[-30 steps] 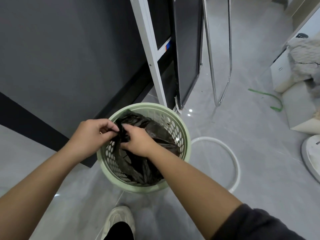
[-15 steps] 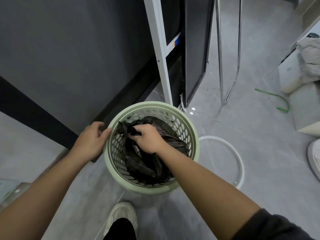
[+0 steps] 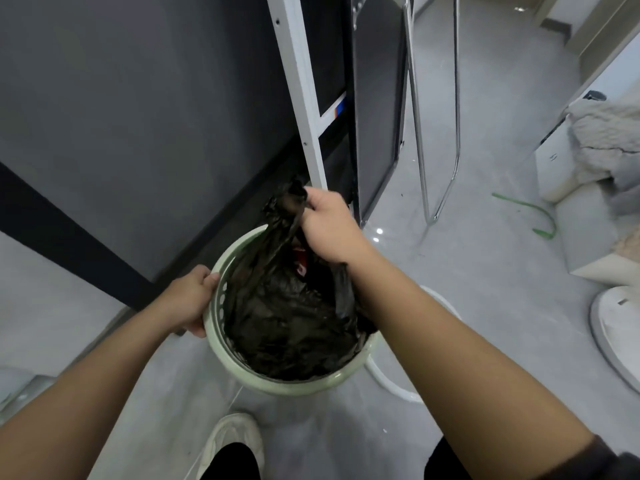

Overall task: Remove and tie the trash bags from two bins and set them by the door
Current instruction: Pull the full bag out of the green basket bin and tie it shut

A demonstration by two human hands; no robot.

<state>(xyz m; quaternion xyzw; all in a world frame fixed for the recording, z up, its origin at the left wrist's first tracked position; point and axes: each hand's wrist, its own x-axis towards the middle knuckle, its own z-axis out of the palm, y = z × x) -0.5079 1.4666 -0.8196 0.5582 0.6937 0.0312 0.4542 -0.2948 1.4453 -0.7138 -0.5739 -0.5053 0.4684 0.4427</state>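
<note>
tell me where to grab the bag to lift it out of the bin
Grip the bag by its gathered neck, from above, where the right hand holds it. Below, the bag bulges and fills the bin, so only the bunched top is narrow enough to clasp.

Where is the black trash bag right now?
Head view, centre: the black trash bag is partly out of the green bin, its gathered top gripped by the right hand; the left hand holds the bin's left rim.

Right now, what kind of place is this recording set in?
Probably a room in a home: a green bin holding a black trash bag, grey tiled floor, a fluffy blanket.
</note>
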